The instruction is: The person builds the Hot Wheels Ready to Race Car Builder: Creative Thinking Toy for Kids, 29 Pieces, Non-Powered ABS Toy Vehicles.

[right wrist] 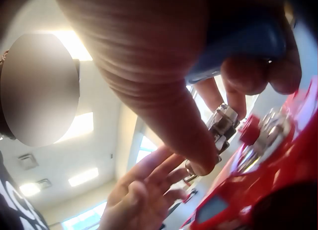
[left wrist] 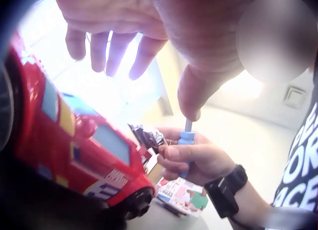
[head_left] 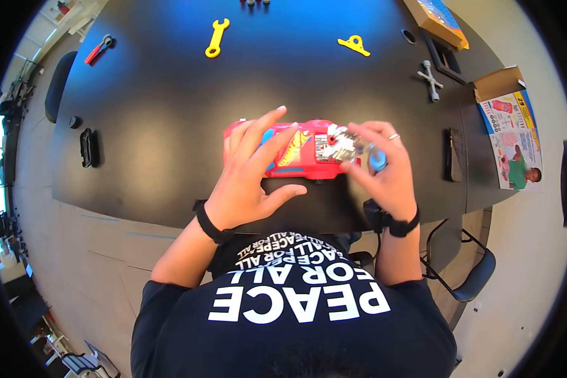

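Note:
A red toy car point(head_left: 305, 166) with yellow and blue markings lies across the table in front of the person. My left hand point(head_left: 246, 170) is over its left part, fingers spread and thumb stretched out; the left wrist view has these fingers standing apart from the car. At the car's right end, my right hand point(head_left: 387, 173) pinches a chrome engine piece point(right wrist: 223, 121) between thumb and fingers, close over the chrome-filled bay. The same hand keeps a screwdriver with a blue handle point(head_left: 377, 160) in its curled fingers, its metal shaft point(left wrist: 189, 125) pointing upward in the left wrist view.
A yellow toy wrench point(head_left: 217, 39) and a yellow bracket-like part point(head_left: 356, 45) lie farther back. A grey cross-shaped lug wrench point(head_left: 430, 82) and a printed box point(head_left: 513, 138) are at right. Leftward are a red-handled tool point(head_left: 99, 49) and a black part point(head_left: 89, 148).

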`<move>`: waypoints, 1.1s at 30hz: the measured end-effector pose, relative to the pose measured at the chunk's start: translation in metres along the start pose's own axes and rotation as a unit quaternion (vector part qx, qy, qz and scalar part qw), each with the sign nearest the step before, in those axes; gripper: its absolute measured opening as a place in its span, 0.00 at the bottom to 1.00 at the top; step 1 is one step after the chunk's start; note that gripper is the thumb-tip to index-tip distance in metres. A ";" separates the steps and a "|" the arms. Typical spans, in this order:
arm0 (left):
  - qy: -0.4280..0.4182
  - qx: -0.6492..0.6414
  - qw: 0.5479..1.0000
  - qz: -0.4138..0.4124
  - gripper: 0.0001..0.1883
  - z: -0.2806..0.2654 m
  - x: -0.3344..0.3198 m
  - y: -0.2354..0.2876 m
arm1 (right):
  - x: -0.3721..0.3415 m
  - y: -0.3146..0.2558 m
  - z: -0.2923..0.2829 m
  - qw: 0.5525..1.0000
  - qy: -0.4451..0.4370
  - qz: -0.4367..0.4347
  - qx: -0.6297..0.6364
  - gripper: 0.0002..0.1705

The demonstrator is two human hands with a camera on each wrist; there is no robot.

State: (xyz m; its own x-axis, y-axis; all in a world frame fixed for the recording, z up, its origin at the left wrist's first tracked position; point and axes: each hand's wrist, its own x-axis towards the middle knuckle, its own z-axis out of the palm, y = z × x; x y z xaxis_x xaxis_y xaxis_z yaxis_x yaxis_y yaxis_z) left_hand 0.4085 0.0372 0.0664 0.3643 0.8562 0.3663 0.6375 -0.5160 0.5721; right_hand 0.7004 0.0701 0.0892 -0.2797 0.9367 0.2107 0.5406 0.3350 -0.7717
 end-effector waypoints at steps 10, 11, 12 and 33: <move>0.023 -0.043 0.999 -0.018 0.34 -0.013 -0.026 -0.014 | 0.005 -0.038 0.061 0.993 -0.042 -0.098 0.057 0.36; 0.026 -0.002 0.999 -0.026 0.33 -0.018 -0.029 -0.023 | 0.006 -0.036 0.060 0.992 -0.045 -0.101 0.059 0.36; 0.039 0.014 0.999 -0.033 0.32 -0.024 -0.029 -0.031 | 0.007 -0.030 0.056 0.993 -0.014 -0.107 0.047 0.33; 0.009 0.017 0.999 -0.029 0.21 -0.015 -0.032 -0.049 | 0.005 0.005 0.046 0.998 0.039 -0.043 -0.030 0.19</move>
State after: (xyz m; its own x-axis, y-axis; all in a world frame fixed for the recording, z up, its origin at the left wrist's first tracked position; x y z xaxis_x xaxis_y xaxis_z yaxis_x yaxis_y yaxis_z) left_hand 0.3557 0.0351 0.0374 0.3149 0.8836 0.3465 0.6793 -0.4648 0.5679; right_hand 0.6656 0.0713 0.0587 -0.2670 0.9081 0.3227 0.5637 0.4187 -0.7120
